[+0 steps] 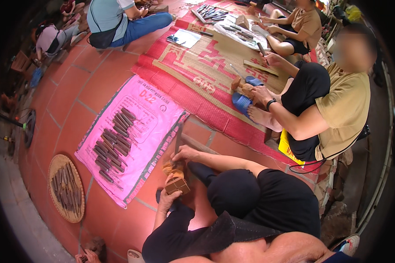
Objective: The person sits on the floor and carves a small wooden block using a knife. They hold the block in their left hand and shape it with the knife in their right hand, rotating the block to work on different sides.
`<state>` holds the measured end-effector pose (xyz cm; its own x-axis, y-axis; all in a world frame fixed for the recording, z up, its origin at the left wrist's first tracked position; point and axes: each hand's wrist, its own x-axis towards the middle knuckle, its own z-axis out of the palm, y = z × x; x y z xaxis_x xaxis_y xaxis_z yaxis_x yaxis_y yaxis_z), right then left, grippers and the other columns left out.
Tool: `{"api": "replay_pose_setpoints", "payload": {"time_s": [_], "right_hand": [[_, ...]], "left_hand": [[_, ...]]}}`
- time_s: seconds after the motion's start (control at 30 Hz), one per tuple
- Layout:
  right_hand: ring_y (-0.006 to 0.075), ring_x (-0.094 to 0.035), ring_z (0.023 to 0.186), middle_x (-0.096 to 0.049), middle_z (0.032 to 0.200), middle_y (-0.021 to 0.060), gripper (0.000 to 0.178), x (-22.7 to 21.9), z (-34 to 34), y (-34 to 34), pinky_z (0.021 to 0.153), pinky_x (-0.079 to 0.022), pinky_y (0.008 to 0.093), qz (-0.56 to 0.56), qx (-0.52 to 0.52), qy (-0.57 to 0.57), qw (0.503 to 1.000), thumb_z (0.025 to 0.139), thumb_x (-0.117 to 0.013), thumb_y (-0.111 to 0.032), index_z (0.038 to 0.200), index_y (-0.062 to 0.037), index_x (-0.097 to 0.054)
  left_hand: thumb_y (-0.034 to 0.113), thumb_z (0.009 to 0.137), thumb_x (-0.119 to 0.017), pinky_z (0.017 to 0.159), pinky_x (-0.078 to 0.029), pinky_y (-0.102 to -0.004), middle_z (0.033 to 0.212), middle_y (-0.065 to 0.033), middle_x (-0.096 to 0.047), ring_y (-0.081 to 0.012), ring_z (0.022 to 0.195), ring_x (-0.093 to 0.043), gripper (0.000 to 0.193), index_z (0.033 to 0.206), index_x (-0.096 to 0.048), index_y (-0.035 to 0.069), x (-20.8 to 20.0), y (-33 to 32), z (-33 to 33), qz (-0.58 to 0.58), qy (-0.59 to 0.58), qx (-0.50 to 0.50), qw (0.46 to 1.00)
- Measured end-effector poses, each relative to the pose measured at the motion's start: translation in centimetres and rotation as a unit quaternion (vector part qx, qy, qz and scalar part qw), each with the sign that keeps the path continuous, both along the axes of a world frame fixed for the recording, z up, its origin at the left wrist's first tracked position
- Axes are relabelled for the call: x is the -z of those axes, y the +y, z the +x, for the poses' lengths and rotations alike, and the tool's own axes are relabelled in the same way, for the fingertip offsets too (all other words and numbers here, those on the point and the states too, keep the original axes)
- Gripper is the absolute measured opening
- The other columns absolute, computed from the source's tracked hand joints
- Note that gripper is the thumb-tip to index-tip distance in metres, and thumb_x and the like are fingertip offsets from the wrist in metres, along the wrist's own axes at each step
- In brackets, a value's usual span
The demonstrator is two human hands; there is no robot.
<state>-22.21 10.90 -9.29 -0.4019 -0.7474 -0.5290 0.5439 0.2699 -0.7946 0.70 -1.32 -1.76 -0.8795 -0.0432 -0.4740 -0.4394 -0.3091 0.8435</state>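
Observation:
My left hand [166, 200] grips a small wood carving [177, 186] by its squared, block-like brown base. The carving's other end is a rounded, lighter orange-brown mass, shaped like a figure. At that end my right hand [185, 154] is closed on a long flat dark tool [178, 138], like a chisel or file, which points up and away from me. Whether its other end touches the wood is hidden by the fingers. Both hands are just beyond my bent, black-clad knees [233, 193]. A pink printed sack [158, 115] lies ahead to the left, with several dark carving tools [114, 142] in rows.
A round woven tray [52, 173] holds more tools at the left. Beyond lies a red and tan mat [193, 83]. On my right, a person in a tan shirt [346, 105] works on a wood piece held between blue sandals [241, 103]. Another person's hands [90, 256] show at lower left.

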Motion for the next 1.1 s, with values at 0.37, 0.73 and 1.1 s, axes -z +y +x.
{"api": "replay_pose_setpoints", "payload": {"time_s": [0.37, 0.73, 1.1], "right_hand": [[0.0165, -0.060, 0.080, -0.064, 0.083, 0.0037, 0.027, -1.4, 0.3, -0.9, 0.070, -0.048, 0.0338, 0.029, 0.002, 0.008, 1.000, 0.075, -0.075, -0.014, 0.098, -0.0060, -0.065], [0.0186, -0.061, 0.089, -0.067, 0.096, 0.0081, 0.025, 0.0, 0.0, -1.2, 0.080, -0.048, 0.0382, 0.002, 0.007, 0.005, 1.000, 0.076, -0.074, -0.014, 0.097, -0.0057, -0.064], [0.0184, -0.063, 0.083, -0.067, 0.089, 0.0065, 0.019, -0.7, 0.6, -1.9, 0.075, -0.049, 0.0334, -0.025, 0.003, -0.019, 0.999, 0.075, -0.075, -0.008, 0.090, -0.0051, -0.063]], "left_hand": [[0.010, 0.075, -0.074, 0.089, -0.050, -0.0295, 0.116, -0.0063, -0.061, -0.0168, 0.102, -0.061, 0.081, 0.146, -0.035, 0.009, -0.5, -0.2, 0.2, 0.020, -0.010, -0.015, 1.000], [0.011, 0.075, -0.076, 0.089, -0.049, -0.0283, 0.116, -0.0065, -0.061, -0.0159, 0.102, -0.060, 0.084, 0.147, -0.032, 0.009, -1.0, 0.4, -0.2, 0.045, -0.005, -0.012, 0.999], [0.010, 0.075, -0.076, 0.090, -0.048, -0.0271, 0.115, -0.0067, -0.062, -0.0150, 0.101, -0.060, 0.084, 0.147, -0.032, 0.008, -0.5, -0.2, -0.2, 0.024, -0.005, -0.001, 1.000]]}}
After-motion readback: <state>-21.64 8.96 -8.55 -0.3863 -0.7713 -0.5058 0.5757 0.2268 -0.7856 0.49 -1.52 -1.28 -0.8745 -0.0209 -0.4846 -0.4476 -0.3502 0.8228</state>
